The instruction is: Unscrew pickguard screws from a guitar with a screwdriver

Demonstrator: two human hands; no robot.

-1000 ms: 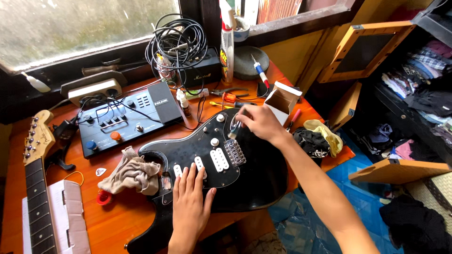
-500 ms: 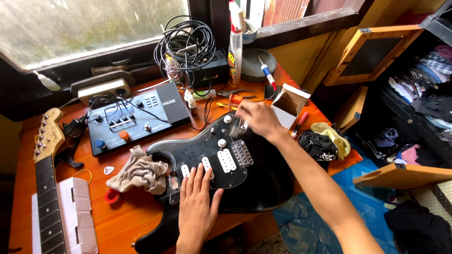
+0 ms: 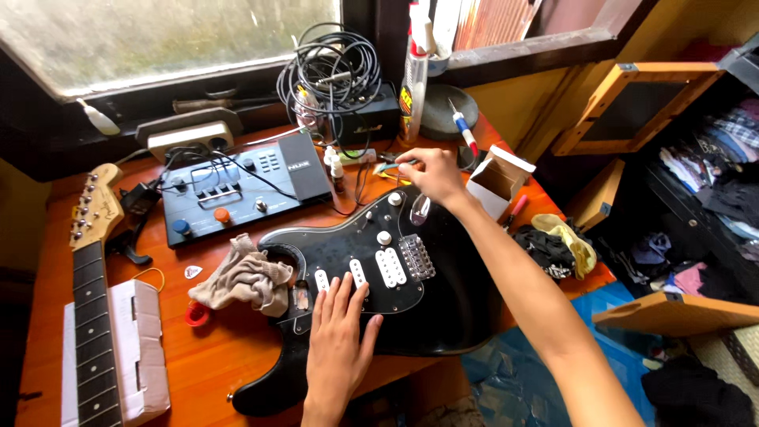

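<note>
A black electric guitar body (image 3: 462, 308) with a black pickguard and white pickups lies on the orange wooden table (image 3: 221, 364). My left hand (image 3: 340, 344) lies flat on the pickguard just below the pickups, fingers spread, holding nothing. My right hand (image 3: 431, 174) is past the guitar's upper edge, beyond the white knobs, with fingers pinched on a small dark tool (image 3: 386, 159) near orange-handled pliers. A grey rag (image 3: 245, 281) sits against the guitar's upper horn.
A blue effects unit (image 3: 237, 190) with cables sits behind the guitar. A detached guitar neck (image 3: 91, 316) rests on a white box (image 3: 138, 348) at left. Coiled cables (image 3: 332, 67), a spray can (image 3: 411, 99), an open small box (image 3: 494, 182) and crumpled cloths (image 3: 557, 245) crowd the back and right.
My right hand has moved from over the guitar's knobs up and away to the tools beyond its edge. My left hand has stayed flat on the pickguard. The camera has shifted slightly.
</note>
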